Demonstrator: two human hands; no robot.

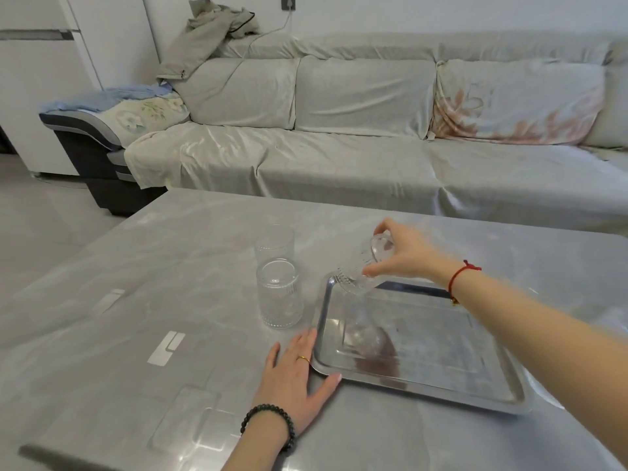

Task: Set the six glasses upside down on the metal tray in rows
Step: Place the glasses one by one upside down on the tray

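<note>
A bare metal tray lies on the grey table, right of centre. My right hand grips a ribbed clear glass by its base, tilted with the mouth down over the tray's far left corner. My left hand lies flat on the table, fingers apart, touching the tray's near left corner. A stack of ribbed glasses stands upright just left of the tray, with another glass behind it.
The grey marble table reaches its left and far edges. A long covered sofa runs behind it, with clothes piled on its left end. A white cabinet stands at far left.
</note>
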